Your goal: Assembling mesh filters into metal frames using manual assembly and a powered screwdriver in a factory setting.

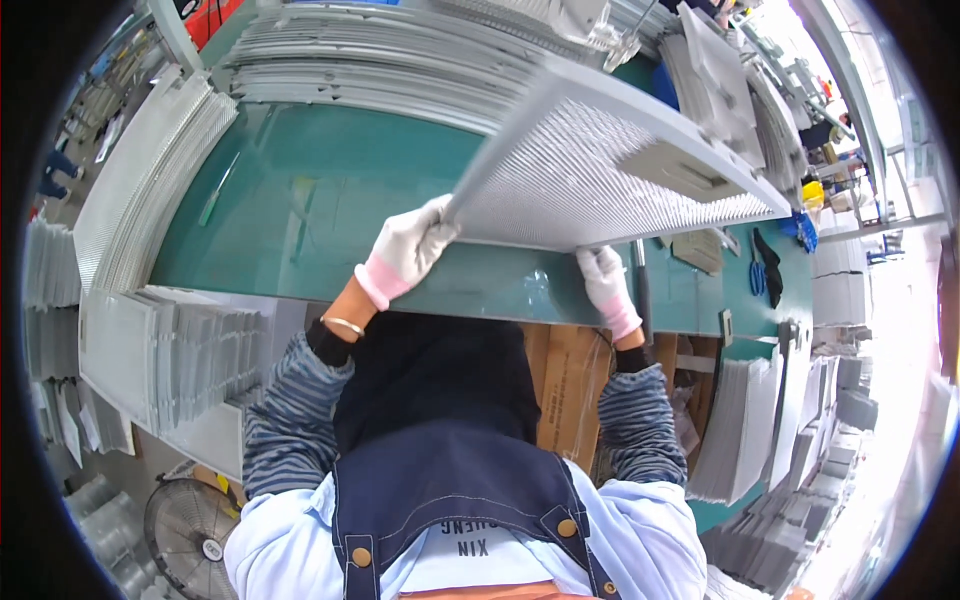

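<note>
A white-framed mesh panel [545,180] is held tilted up over the green worktable [330,165], its far side raised. A flat grey rectangular plate [680,170] sits on its mesh toward the right. My left hand [408,250], in a white glove with a pink cuff, has its fingers closed round the panel's left corner. Gloved the same way, my right hand [606,285] grips the near edge farther right; the panel hides some of its fingertips. Just beside the right hand, a dark tool shaft [643,285] lies across the table's front edge.
Stacked panels line the table's back [380,70] and left side [160,170]. A green-handled screwdriver [210,208] lies at left. Blue-handled scissors [757,275] and a black item [770,262] lie at right. Below are a cardboard box [572,390] and a floor fan [190,530].
</note>
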